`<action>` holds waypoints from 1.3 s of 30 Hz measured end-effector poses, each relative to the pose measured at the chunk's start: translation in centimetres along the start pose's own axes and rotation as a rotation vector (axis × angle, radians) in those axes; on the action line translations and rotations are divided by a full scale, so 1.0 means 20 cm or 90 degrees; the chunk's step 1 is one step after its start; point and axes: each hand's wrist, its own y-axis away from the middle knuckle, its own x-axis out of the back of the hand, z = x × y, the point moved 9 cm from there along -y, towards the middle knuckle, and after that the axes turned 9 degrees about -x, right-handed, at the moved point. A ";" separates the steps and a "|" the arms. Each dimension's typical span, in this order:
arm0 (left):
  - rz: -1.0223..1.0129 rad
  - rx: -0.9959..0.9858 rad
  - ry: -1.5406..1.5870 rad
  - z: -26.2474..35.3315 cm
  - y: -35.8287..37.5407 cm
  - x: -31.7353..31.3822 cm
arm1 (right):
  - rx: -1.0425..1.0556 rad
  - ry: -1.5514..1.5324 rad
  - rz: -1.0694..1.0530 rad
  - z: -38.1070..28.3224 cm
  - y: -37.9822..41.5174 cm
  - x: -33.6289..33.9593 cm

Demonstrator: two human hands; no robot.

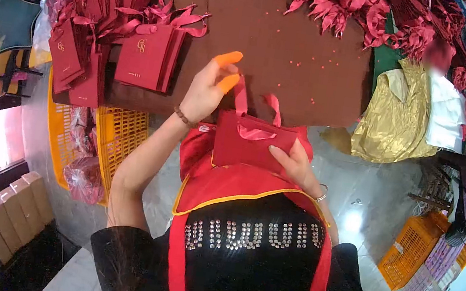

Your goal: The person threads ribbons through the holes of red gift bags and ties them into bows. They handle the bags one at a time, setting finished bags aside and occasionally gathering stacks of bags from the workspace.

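My left hand [204,91] is raised at the table's front edge, with orange finger cots on the thumb and index finger. A red ribbon [240,99] runs up from a dark red paper bag [242,147] to the tip of my left thumb, where the fingers close on it; the index finger stands apart. Lower down, my right hand [295,163] grips the bag's right side, thumb on its front face. The bag lies tilted over my red apron [239,189] with its yellow trim. A second ribbon end stands up loosely at the bag's right.
Stacks of red bags [145,59] with ribbons lie at the left of the brown-covered table [239,15]. Red ribbon bundles [341,9] sit at the far right, near a gold sheet [394,123]. Yellow crates [121,138] stand below the table's left side; another orange crate [412,251] is at right.
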 end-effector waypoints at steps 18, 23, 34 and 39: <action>-0.353 -0.432 -0.536 0.46 0.24 -0.31 | -0.001 0.007 0.012 0.04 -0.03 0.03; -0.221 -0.553 -0.605 0.44 0.32 -0.31 | 0.013 0.017 -0.010 0.03 -0.02 0.01; -0.117 -0.463 -0.708 0.29 0.46 -0.37 | -0.025 -0.061 0.017 0.06 -0.01 0.04; -0.004 -0.344 -0.558 0.30 0.44 -0.23 | -0.024 -0.064 0.003 0.04 -0.02 0.03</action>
